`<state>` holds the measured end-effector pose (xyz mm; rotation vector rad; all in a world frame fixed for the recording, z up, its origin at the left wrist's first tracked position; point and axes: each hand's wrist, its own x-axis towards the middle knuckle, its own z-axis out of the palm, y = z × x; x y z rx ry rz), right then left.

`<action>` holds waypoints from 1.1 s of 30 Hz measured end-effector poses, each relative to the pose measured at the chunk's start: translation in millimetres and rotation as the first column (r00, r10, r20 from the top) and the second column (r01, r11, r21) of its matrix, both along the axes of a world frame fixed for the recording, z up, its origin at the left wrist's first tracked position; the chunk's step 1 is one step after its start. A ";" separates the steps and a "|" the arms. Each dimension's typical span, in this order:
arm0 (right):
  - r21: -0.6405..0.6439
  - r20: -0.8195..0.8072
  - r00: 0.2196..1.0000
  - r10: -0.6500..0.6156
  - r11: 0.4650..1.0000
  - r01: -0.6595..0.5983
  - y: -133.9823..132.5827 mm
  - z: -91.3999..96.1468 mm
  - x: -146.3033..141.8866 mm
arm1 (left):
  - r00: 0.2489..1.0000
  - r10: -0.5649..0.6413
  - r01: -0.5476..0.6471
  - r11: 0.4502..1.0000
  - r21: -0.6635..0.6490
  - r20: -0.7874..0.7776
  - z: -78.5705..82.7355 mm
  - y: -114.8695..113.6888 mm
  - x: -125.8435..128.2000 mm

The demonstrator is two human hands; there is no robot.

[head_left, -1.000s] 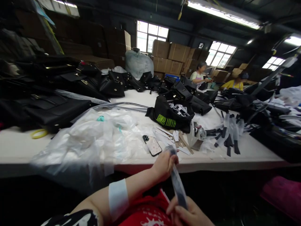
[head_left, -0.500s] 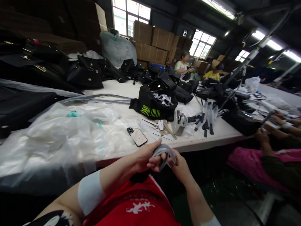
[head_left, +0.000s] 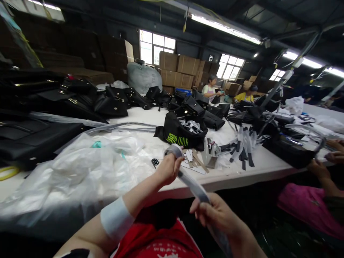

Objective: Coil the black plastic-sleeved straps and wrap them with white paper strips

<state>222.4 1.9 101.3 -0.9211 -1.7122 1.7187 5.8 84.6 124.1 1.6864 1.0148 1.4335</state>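
Observation:
A long strap in a clear plastic sleeve [head_left: 191, 183] runs slantwise between my two hands, in front of the table's near edge [head_left: 231, 178]. My left hand [head_left: 168, 167] is raised and closed round the strap's upper end, which curls over the fingers. My right hand [head_left: 215, 211] sits lower and nearer to me, pinching the strap partway along; the rest hangs down past that wrist. A phone [head_left: 155, 162] lies on the table, mostly hidden behind my left hand.
Crumpled clear plastic [head_left: 80, 168] covers the table's left. A black bag with green lettering [head_left: 180, 134], card scraps [head_left: 195, 159] and loose black straps [head_left: 242, 148] lie beyond my hands. Black handbags [head_left: 107, 100] line the back. A co-worker's hands [head_left: 319, 166] work at right.
My hands were together with the strap looped between them; now they have pulled apart, left hand up, right hand down, and the strap is stretched out. The view has shifted.

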 end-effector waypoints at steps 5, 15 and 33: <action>-0.026 0.002 1.000 -0.027 0.999 0.027 10.9 16.3 35.0 | 0.959 -0.217 0.253 0.945 -0.205 0.182 -29.3 -8.9 6.6; -0.122 0.110 0.993 0.047 0.992 -0.033 -11.7 9.5 28.5 | 0.641 0.158 0.421 0.746 -0.516 0.751 -20.1 40.4 -5.8; 0.174 0.362 0.907 -0.213 0.972 0.158 46.1 -36.5 74.8 | 0.697 -0.602 0.671 0.355 -0.651 0.390 -36.8 -35.8 32.6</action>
